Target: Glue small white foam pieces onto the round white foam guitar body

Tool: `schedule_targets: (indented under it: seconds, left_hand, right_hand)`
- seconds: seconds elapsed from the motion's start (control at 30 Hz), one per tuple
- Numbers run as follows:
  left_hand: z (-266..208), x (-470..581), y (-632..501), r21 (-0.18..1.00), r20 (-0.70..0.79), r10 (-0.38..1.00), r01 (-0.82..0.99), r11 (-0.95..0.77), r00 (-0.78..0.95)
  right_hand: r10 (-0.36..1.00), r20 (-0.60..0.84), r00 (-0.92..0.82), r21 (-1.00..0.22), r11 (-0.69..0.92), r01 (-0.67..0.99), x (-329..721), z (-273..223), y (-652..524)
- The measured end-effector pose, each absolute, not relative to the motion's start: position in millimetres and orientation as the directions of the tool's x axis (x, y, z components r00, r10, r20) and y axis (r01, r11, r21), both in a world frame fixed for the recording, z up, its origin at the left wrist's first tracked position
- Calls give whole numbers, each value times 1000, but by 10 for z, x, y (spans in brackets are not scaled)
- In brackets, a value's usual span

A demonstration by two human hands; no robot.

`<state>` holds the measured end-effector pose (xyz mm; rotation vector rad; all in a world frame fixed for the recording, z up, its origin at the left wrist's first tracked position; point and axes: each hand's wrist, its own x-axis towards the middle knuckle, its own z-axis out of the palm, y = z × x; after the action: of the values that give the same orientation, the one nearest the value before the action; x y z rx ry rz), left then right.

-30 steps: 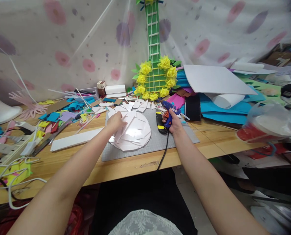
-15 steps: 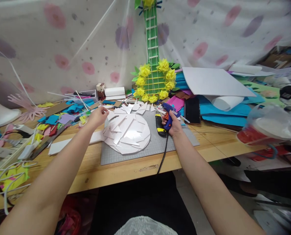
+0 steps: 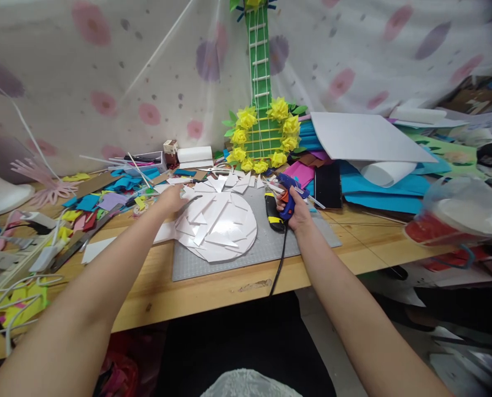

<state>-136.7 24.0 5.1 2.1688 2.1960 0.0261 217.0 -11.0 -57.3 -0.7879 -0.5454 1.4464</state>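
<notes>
Both arms were stretched forward; the left hand pointed inward, the right hand curled in a grip.

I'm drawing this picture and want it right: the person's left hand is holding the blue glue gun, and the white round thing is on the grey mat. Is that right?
Not quite: the right hand is holding the blue glue gun, as the head view shows. The white round thing is on the grey mat.

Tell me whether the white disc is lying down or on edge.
Lying down: the white disc rests on the gray mat, its round face turned up, with angular white pieces across it.
</notes>
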Motion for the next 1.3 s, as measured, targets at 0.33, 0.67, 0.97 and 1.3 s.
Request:
schedule_targets:
  seconds: [0.33,0.67,0.97,1.3]
  left_hand:
    - [-29,-1292,369,25,-17,999,999,48,-48]
    - [182,-824,-119,955,-294,955,-33,293,-24]
    - [-33,-662,-334,796,-443,848,-307,521,291]
    - [-82,-699,-346,657,-443,815,-482,579,375]
  right_hand:
    - [992,-107,73,-758,-34,-652,2176,-573,-136]
    - [996,-3,-85,-915,-37,-403,1977,-189,-174]
    - [951,-17,-309,-999,-25,-21,1722,87,-380]
    - [933,-94,-347,-994,-65,92,1555,136,-424]
